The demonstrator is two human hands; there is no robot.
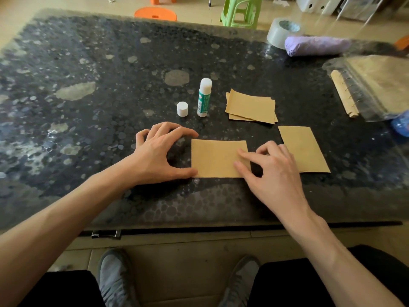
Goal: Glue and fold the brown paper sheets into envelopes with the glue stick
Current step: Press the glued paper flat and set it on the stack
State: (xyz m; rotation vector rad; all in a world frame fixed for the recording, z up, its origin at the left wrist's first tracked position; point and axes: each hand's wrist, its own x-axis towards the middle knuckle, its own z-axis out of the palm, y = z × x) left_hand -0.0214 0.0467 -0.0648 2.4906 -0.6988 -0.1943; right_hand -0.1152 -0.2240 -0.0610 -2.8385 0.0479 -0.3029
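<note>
Grey shoes (240, 280) and dark trousers fill the bottom of the frame, below the edge of the dark speckled bench (88, 120). Just above them, at the centre, lies the brown sheet (217, 158) being worked, already folded into a rectangle.

The left hand (161, 151) arches over the bench at the sheet's left edge. Its thumb tip touches the lower left corner and its forefinger reaches the upper left corner, bracing the sheet without gripping it. The right hand (272, 167) lays its forefinger and thumb flat on the sheet's right edge, with the other fingers loosely curled. It appears to press rather than pinch.

The step looks like sealing a glued side. To do it well, keep the left hand steady so the layers stay aligned. Run the right fingertips firmly along the whole edge, and check both corners before letting go.

Above the sheet the glue stick (204, 97) stands upright and uncapped, with its white cap (182, 109) just beside it on the left. Its green label carries print too small to read, and no other writing shows.

To the right of the stick lies a stack of brown sheets (251, 107). A folded piece (304, 149) rests at centre right.
</note>
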